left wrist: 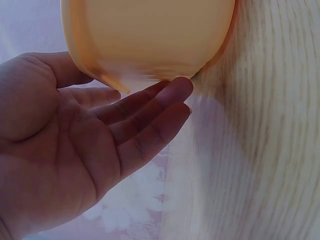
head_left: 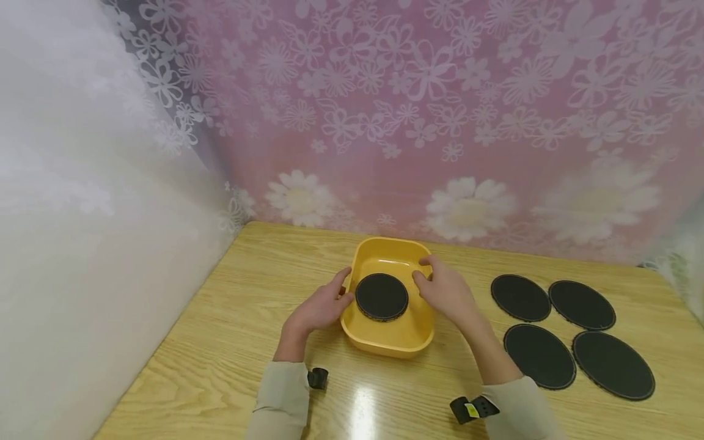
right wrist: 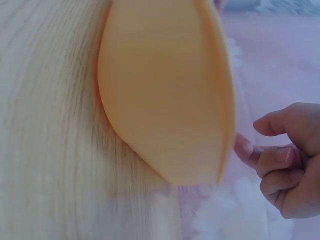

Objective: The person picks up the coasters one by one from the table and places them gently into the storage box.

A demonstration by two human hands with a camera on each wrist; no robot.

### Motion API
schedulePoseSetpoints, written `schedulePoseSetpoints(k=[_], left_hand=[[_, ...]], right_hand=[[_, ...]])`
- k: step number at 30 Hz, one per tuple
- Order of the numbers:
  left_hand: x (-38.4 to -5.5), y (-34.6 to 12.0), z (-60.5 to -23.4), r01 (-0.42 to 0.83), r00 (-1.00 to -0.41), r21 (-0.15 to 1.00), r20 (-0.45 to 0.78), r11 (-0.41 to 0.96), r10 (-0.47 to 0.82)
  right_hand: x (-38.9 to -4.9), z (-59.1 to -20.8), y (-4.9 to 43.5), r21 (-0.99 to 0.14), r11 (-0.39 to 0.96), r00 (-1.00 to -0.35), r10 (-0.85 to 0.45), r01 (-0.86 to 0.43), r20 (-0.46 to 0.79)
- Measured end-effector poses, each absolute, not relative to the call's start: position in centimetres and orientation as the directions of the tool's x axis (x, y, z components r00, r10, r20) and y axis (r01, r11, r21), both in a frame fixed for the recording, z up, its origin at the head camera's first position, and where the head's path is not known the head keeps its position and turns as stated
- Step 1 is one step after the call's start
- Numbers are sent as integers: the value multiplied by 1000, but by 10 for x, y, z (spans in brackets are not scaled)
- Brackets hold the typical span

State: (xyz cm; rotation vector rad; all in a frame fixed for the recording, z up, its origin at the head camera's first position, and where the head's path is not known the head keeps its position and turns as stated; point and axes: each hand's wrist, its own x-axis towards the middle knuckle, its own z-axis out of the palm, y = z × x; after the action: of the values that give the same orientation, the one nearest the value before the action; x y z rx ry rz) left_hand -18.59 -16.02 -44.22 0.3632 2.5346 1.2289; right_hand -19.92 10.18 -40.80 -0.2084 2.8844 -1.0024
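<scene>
A yellow plastic basin [head_left: 387, 349] with rounded corners stands on the table before me. One round black coaster [head_left: 382, 297] with a stitched edge lies inside it, toward the left wall. My left hand [head_left: 321, 305] holds the basin's left side, its thumb over the rim and its fingers along the outside wall. Over the right rim hovers my right hand [head_left: 447, 288], thumb and index finger apart, the other fingers loosely curled. In the right wrist view, this hand [right wrist: 287, 160] has nothing between thumb and fingers, and one fingertip is right at the rim.
Several more black coasters [head_left: 584, 304] lie flat in two rows on the wood-grain table [head_left: 220, 360], to the right of my right forearm. A pink flowered curtain [head_left: 385, 153] hangs behind the table, and a pale sheet [head_left: 110, 244] closes off the left side.
</scene>
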Motion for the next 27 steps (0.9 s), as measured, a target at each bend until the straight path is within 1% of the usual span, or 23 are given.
schedulePoseSetpoints(k=[4, 8, 13, 20, 27], left_hand=[[-186, -159, -442, 90, -926, 787, -159, 611, 342], [-187, -159, -443, 99, -927, 783, -152, 615, 343], [-186, -158, -444, 94, -926, 786, -155, 611, 343], [-186, -156, -447, 82, -929, 795, -157, 601, 334], [-186, -156, -448, 73, -935, 789, -158, 610, 317]], right_hand=[[-185, -406, 121, -692, 719, -991, -130, -67, -40], [-169, -405, 143, -699, 714, -992, -115, -44, -55], [-153, -408, 175, -644, 765, -992, -103, -34, -69], [-147, -412, 230, -540, 841, -990, -53, 25, -130], [-146, -415, 270, -485, 868, -961, -33, 109, -276]])
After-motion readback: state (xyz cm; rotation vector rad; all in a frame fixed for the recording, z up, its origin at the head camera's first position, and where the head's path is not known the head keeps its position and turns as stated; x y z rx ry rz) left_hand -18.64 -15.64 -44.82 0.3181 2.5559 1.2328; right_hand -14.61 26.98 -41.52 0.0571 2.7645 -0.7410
